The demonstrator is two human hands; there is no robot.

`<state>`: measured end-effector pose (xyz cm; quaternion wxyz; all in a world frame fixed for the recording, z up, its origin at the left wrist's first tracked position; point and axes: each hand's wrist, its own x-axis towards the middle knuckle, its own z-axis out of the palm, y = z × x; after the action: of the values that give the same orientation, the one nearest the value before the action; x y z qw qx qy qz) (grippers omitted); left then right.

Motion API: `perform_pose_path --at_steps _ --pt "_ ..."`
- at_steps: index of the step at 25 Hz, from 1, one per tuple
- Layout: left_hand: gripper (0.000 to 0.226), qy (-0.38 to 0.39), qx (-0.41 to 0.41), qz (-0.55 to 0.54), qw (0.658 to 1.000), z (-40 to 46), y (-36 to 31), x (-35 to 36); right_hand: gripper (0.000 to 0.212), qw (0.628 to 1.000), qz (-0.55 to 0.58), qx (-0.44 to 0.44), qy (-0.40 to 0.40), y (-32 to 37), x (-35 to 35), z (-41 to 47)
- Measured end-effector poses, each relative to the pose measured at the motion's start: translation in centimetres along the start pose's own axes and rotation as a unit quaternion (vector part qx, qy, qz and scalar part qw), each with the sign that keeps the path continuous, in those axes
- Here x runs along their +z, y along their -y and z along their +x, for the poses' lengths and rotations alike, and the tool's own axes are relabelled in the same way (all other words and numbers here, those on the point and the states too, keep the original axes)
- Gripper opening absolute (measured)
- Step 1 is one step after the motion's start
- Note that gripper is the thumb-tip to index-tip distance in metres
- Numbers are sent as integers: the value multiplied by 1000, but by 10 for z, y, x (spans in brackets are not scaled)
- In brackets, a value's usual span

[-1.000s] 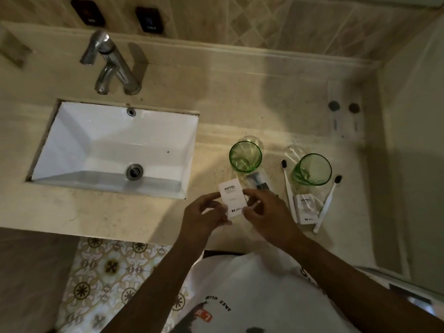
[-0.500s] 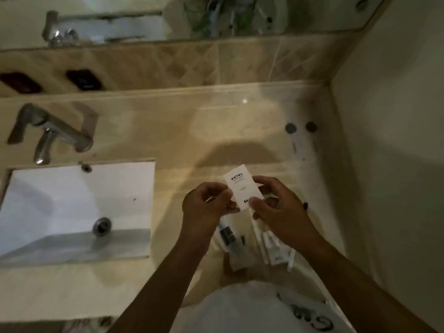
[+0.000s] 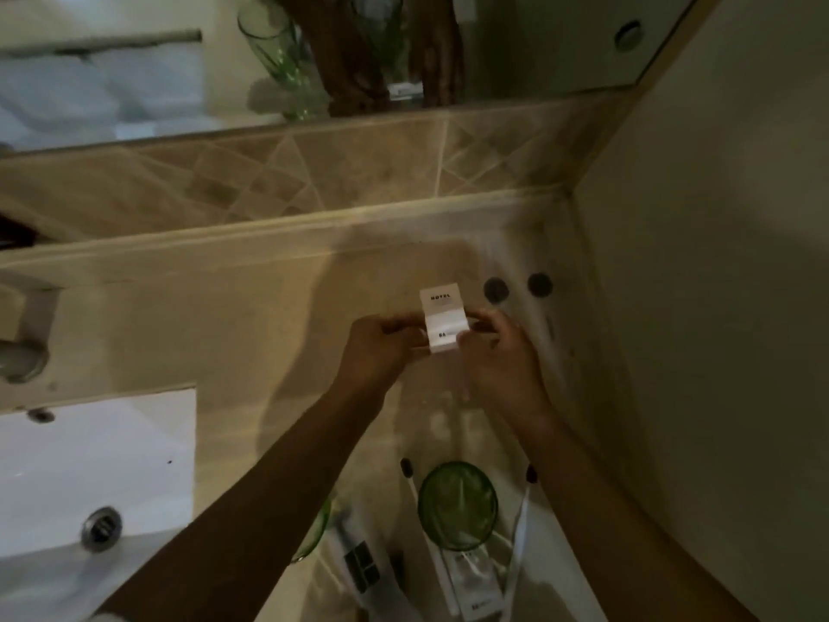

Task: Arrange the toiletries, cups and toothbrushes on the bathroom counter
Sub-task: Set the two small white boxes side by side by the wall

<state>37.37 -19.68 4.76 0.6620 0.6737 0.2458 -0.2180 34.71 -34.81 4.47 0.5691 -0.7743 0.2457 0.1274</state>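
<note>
- Both hands up over the counter point(image 3: 215, 307), toward its back right corner, sharing one white "HOTEL" sachet point(image 3: 442, 318).
- Left hand point(image 3: 381, 347): grip closed on the sachet's left edge, thumb + fingers pinching.
- Right hand point(image 3: 498, 347): grip closed on the sachet's right edge, same pinch.
- Sachet is upright, held just above the counter, not yet set down. Two dark round caps point(image 3: 495, 289) sit just beyond it by the back right corner; what they belong to – can't tell, too dim.
- Looks done, at the front right of the counter: green cup point(image 3: 457, 502) standing, a white toothbrush point(image 3: 426, 523) on its left side, another toothbrush point(image 3: 522, 518) on its right, a second white sachet point(image 3: 475, 581) lying just in front of the cup between them. Reads as one finished set.
- Partly done: a second green cup point(image 3: 320, 527) shows only as a rim edge behind the left forearm; a white tube w/ dark label point(image 3: 359, 563) lies beside it. No brushes seen there – hidden or not placed, can't tell.
- Left to do, my guess: put the held sachet down, prob. w/ the second cup's set or along the back edge, then square up that group.
- Sink point(image 3: 89, 478) at the left, nothing in it.
- Overall est.: past halfway, approx. one set done, one still open.
</note>
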Motion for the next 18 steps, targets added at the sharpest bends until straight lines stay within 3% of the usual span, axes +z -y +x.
perform_pose_path --at_steps 5,10,18 --pt "23 -2 -22 6 1000 53 -11 23 29 1000 -16 -2 -14 1 14 57" --pt "22 -32 -28 39 998 92 -16 32 40 989 -143 -39 -29 -3 26 94" --pt "28 -19 -31 41 998 104 -23 30 44 989 -142 -12 -28 3 27 113"
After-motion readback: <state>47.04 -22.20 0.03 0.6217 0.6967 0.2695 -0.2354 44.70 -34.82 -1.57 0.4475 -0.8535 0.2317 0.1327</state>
